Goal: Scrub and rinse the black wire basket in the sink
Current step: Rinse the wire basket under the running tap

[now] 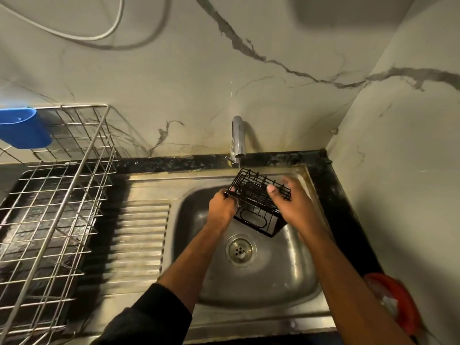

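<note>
The black wire basket (257, 202) is held tilted over the steel sink (261, 275), just below the spout of the chrome tap (237, 139). A thin stream of water runs from the tap onto its far edge. My left hand (221, 207) grips the basket's left rim with curled fingers. My right hand (291, 197) lies against the basket's right side, thumb over the wires and fingers spread, somewhat blurred. The drain (240, 250) sits below the basket.
A steel wire dish rack (57, 195) stands on the left counter with a blue plastic holder (23, 128) hung on it. The ribbed drainboard (139, 240) lies between rack and sink. An orange object (395, 302) sits at the right front. Marble walls close the back and right.
</note>
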The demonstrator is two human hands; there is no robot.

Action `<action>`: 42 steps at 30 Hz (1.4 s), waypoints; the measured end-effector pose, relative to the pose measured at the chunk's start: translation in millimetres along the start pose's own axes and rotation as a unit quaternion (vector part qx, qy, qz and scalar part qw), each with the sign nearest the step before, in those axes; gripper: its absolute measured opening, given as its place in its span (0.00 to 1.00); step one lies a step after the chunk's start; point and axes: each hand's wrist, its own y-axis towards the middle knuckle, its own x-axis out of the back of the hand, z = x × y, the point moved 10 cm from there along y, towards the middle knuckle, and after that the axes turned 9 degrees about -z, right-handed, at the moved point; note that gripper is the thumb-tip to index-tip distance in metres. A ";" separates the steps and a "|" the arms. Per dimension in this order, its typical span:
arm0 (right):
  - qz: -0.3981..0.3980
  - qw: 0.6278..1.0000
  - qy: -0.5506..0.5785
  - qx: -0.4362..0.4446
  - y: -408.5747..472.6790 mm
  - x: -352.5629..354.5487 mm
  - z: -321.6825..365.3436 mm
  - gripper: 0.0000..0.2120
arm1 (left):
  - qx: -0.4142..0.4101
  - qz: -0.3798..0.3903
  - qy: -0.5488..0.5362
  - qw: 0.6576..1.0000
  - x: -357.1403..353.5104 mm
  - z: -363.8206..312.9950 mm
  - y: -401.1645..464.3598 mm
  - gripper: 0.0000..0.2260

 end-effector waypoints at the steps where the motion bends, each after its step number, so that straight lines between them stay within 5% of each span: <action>1: 0.002 0.998 -0.048 0.033 2.6 -3.2 0.9 0.30 | -0.001 -0.003 -0.002 1.000 1.6 0.4 1.8 0.16; 10: 0.067 0.919 -0.328 0.208 -5.7 -45.0 48.3 0.40 | -0.056 -0.032 0.039 0.997 6.7 -10.8 -0.1 0.11; 28: 0.045 0.976 -0.108 0.183 16.6 -56.0 69.5 0.16 | 0.002 -0.049 0.061 0.997 37.3 24.1 4.8 0.12; 34: 0.011 0.979 -0.105 0.174 18.3 -38.7 69.0 0.14 | -0.011 -0.023 0.052 0.998 20.8 19.2 2.6 0.13; 42: 0.065 0.972 -0.138 0.179 21.2 -28.0 66.0 0.16 | -0.006 0.027 0.038 0.999 6.3 6.6 8.5 0.11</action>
